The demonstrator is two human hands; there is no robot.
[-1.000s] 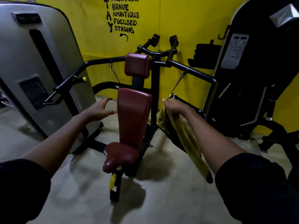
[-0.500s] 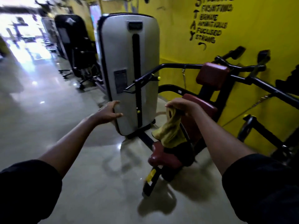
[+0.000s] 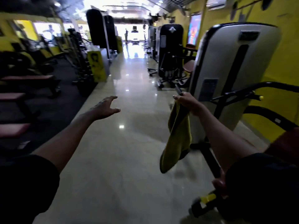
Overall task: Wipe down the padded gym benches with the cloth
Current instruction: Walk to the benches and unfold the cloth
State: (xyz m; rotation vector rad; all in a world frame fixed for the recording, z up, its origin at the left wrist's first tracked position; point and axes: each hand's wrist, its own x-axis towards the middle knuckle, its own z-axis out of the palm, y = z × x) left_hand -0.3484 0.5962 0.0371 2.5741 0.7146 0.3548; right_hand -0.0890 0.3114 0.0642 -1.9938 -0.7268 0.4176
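Note:
My right hand [image 3: 188, 102] grips the top of a yellow-green cloth [image 3: 177, 136], which hangs down freely over the floor. My left hand [image 3: 105, 106] is stretched forward in the air with its fingers spread, holding nothing. Dark red padded benches [image 3: 27, 78] stand in a row at the far left, well away from both hands. A sliver of the red seat [image 3: 284, 143] of the machine at my right shows behind my right arm. Another red seat pad [image 3: 189, 66] sits on a black machine further down the aisle.
A long glossy tiled aisle [image 3: 129, 143] runs ahead. A grey weight-stack cover [image 3: 229, 75] with black handle bars [image 3: 239, 92] stands close on the right by the yellow wall. A black machine [image 3: 170, 52], a yellow stand [image 3: 97, 67] and weight racks line the aisle.
The view has swung left, from the red-padded machine to the aisle. My right hand has carried the cloth off the seat back; it now hangs free. The left hand stays open.

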